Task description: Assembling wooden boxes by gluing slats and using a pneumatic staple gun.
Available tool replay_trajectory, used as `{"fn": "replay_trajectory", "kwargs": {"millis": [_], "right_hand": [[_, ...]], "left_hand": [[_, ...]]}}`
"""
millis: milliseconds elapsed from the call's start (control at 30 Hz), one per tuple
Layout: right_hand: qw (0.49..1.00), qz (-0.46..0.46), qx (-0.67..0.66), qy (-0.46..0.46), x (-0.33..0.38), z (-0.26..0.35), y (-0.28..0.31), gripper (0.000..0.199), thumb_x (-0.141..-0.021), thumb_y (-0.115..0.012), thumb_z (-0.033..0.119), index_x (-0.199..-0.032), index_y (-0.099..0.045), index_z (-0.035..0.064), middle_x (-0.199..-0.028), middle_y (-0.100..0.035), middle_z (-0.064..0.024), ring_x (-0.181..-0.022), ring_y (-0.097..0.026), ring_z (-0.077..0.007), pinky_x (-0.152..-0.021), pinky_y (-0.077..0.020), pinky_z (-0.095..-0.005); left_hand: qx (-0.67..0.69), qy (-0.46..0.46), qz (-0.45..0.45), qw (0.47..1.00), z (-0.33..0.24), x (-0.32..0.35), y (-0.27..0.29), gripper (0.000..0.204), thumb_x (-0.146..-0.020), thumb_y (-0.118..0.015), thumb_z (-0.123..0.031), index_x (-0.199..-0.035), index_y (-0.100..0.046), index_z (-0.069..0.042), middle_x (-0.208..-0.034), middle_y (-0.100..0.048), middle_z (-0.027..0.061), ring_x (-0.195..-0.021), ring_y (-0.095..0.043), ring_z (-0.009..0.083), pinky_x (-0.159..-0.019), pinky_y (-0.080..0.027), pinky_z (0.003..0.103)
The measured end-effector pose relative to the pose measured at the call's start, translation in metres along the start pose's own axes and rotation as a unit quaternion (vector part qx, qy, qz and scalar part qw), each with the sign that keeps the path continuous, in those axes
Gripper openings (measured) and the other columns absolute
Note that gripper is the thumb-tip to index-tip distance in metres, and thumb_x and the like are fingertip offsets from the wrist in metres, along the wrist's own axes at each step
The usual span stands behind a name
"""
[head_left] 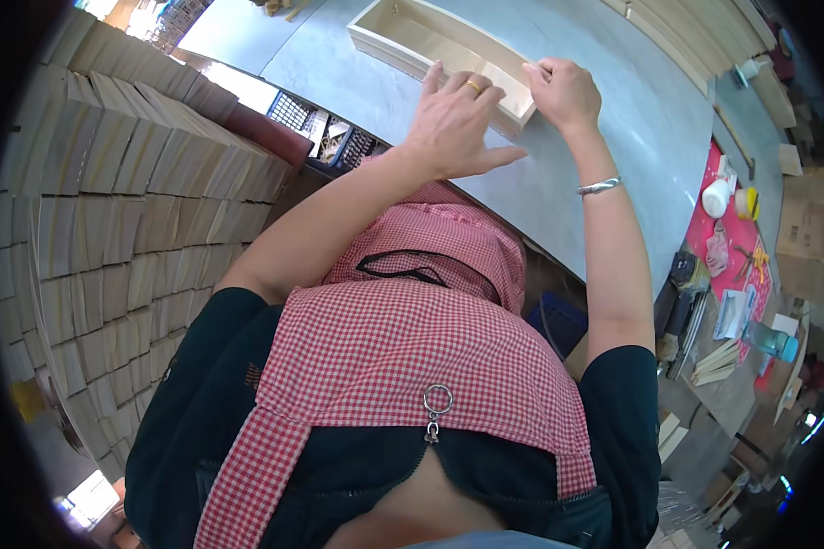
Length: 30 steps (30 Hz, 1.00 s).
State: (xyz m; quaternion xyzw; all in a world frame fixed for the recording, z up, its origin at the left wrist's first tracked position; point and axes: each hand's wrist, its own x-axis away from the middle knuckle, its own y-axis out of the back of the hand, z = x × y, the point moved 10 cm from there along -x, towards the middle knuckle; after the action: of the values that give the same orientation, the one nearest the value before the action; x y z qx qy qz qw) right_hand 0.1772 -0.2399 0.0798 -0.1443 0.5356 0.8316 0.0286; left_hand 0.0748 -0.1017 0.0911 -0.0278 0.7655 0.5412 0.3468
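A long, open-topped box of pale wood (384,48) lies slantwise on the grey tabletop, its hollow facing up. My left hand (456,123) is over the near long side, fingers spread and thumb stretched out to the right, with nothing held in it. It partly hides that wall. At the box's right end, my right hand (568,96) is closed, thumb and curled fingers pinching the rim by the corner. Whether a small item sits inside those fingers cannot be seen.
Tall stacks of wooden strips (110,238) stand close on my left. Crates (355,148) sit under the table (650,137). Long boards (705,37) lie at the far right. A side bench holds a white bottle (717,197), a clear bottle (771,341) and wood pieces (716,363).
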Motion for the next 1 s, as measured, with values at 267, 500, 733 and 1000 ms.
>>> {"fn": "replay_trajectory", "kwargs": {"millis": [267,500,733,1000], "right_hand": [[0.999,-0.015,0.031,-0.018,0.004,-0.005,-0.001,0.033,-0.091,-0.064,0.035,-0.07,-0.066,0.0095,-0.056,-0.06,-0.006,-0.051,-0.052,-0.03,-0.052,-0.0436,-0.0414],[0.998,-0.002,0.041,-0.043,0.004,-0.003,-0.003,0.031,-0.092,-0.065,0.036,-0.077,-0.07,0.0089,-0.064,-0.067,-0.0073,-0.056,-0.058,-0.0303,-0.055,-0.0472,-0.0402],[0.965,-0.173,-0.191,-0.049,0.033,-0.025,0.015,0.04,-0.095,-0.063,0.038,-0.101,-0.068,-0.0007,-0.086,-0.072,-0.0159,-0.074,-0.066,-0.0328,-0.071,-0.0534,-0.0422],[0.795,0.007,-0.531,-0.292,0.09,-0.035,-0.04,0.02,-0.097,-0.059,0.015,-0.102,-0.063,-0.0042,-0.085,-0.066,-0.0096,-0.068,-0.062,-0.0148,-0.059,-0.055,-0.0263]], "left_hand": [[0.033,-0.005,0.032,0.999,-0.005,-0.014,-0.033,0.039,-0.082,-0.071,-0.048,-0.083,-0.067,-0.009,-0.091,-0.061,0.0056,-0.088,-0.053,0.0258,-0.096,-0.038,0.046],[0.041,-0.048,-0.043,0.997,-0.011,-0.014,-0.032,0.031,-0.084,-0.069,-0.039,-0.075,-0.06,-0.011,-0.083,-0.054,0.0042,-0.08,-0.048,0.0236,-0.086,-0.036,0.041],[0.032,-0.027,-0.022,0.999,-0.011,-0.015,-0.033,0.026,-0.084,-0.068,-0.036,-0.077,-0.06,-0.012,-0.085,-0.054,0.0037,-0.083,-0.049,0.022,-0.087,-0.036,0.041],[0.037,-0.04,0.027,0.998,-0.013,-0.017,-0.033,0.031,-0.087,-0.068,-0.04,-0.083,-0.06,-0.01,-0.088,-0.055,0.0066,-0.086,-0.05,0.0248,-0.089,-0.036,0.042]]}}
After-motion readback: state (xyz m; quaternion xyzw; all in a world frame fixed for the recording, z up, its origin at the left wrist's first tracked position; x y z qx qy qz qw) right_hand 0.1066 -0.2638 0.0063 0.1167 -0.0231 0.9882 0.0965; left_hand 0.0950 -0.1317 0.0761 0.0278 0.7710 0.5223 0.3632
